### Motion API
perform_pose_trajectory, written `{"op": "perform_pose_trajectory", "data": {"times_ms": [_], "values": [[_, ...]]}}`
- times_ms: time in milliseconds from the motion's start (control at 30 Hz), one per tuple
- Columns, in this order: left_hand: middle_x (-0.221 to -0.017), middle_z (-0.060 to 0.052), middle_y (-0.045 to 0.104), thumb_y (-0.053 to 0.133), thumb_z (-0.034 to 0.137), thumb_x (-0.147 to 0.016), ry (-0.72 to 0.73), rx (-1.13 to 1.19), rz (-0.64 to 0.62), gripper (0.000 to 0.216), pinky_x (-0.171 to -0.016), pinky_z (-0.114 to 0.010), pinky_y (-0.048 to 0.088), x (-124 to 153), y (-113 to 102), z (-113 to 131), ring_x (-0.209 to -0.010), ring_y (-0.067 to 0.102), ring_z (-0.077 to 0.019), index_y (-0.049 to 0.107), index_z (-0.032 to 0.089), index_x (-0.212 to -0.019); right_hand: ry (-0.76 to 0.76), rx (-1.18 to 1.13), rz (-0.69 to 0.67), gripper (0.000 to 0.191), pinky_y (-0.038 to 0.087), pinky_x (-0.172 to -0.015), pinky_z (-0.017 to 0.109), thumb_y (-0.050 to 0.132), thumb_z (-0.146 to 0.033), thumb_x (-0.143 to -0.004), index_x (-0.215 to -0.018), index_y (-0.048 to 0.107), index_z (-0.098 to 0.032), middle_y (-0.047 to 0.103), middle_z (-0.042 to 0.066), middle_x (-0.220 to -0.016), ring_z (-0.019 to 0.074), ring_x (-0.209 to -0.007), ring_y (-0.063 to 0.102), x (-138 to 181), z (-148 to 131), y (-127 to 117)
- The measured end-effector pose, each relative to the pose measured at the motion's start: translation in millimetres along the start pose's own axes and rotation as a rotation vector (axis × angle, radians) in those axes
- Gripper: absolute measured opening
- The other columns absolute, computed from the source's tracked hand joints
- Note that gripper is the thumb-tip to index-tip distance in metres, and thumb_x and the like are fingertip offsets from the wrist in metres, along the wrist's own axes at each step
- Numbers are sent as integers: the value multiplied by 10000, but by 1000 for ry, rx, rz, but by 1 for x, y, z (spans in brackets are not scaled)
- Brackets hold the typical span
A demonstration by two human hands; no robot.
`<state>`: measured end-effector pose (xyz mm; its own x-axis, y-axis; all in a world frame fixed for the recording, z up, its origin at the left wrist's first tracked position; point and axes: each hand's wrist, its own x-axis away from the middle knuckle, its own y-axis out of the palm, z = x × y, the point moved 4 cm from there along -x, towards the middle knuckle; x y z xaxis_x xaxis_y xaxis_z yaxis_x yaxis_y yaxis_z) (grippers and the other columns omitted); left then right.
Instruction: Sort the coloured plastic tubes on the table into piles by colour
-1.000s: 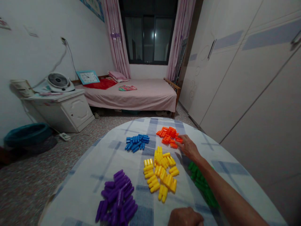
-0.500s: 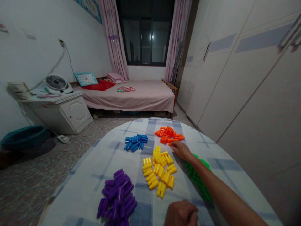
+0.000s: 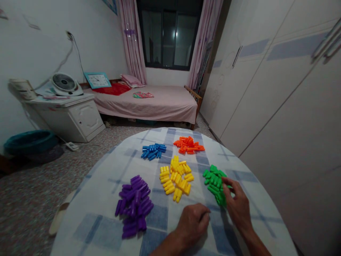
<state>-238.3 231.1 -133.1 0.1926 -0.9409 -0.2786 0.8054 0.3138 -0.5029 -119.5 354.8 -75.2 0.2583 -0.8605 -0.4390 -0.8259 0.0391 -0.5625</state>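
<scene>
My right hand (image 3: pixel 237 201) is over the right side of a pile of green plastic pieces (image 3: pixel 214 179). Its fingers are parted, with green showing between them, and it partly covers the pile. Close to the near edge, my left hand (image 3: pixel 193 220) rests on the cloth, fingers curled into a fist; whatever may be inside is hidden. Yellow pieces (image 3: pixel 177 177) lie spread just beyond the left hand, some joined side by side. A heap of purple pieces (image 3: pixel 137 202) lies to the left. Farther back are blue pieces (image 3: pixel 153 151) and orange pieces (image 3: pixel 188 145).
A checked cloth (image 3: pixel 103 199) covers the rounded table. Beyond it stands a bed (image 3: pixel 160 106) with a pink sheet. A white cabinet (image 3: pixel 85 121) carries a fan (image 3: pixel 64 83) at left, near a teal basin (image 3: pixel 29 142). Wardrobe doors (image 3: pixel 266 92) line the right.
My right hand has moved from the orange pile back toward me to the green pile. More of my left hand and forearm shows now, and the view has tilted slightly down.
</scene>
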Motion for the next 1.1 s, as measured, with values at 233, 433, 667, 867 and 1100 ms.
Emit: {"op": "perform_pose_trajectory", "data": {"times_ms": [233, 433, 667, 867, 1100], "values": [[-888, -37, 703, 484, 182, -845, 42, -109, -29, 255, -789, -246, 474, 2, -3, 4, -821, 624, -140, 695, 184, -989, 14, -55, -151, 228, 485, -804, 375, 411, -326, -841, -915, 609, -243, 665, 78, -940, 237, -889, 621, 85, 7, 18], [-866, -35, 648, 466, 178, -862, 111, -229, -88, 258, -790, -249, 467, 4, -6, 14, -807, 590, -132, 670, 175, -1021, -46, 15, -233, 255, 465, -840, 355, 396, -295, -854, -939, 617, -202, 665, 78, -958, 219, -900, 618, 86, 1, 31], [-1373, -114, 461, 470, 204, -867, 99, -601, 381, 380, -1089, -457, 292, 60, -94, 28, -1313, 368, -251, 555, 201, -1238, -114, 37, -187, 292, 455, -851, 338, 374, -270, -853, -938, 631, -161, 666, 96, -961, 205, -901, 614, 85, -5, 29], [-1538, -147, 209, 680, 538, -691, -201, -936, 410, 909, -1117, -553, 164, 127, -173, -23, -1419, 128, -356, 300, 193, -1441, -111, 35, -175, 293, 451, -862, 349, 375, -266, -833, -923, 635, -164, 676, 96, -967, 208, -905, 616, 84, -3, 31], [-1546, -144, 194, 697, 507, -676, -291, -923, 362, 955, -1104, -544, 192, 121, -174, -45, -1423, 132, -341, 236, 224, -1463, -107, 40, -159, 288, 454, -848, 343, 378, -259, -823, -906, 643, -183, 681, 78, -951, 201, -888, 620, 84, -4, 30]]}}
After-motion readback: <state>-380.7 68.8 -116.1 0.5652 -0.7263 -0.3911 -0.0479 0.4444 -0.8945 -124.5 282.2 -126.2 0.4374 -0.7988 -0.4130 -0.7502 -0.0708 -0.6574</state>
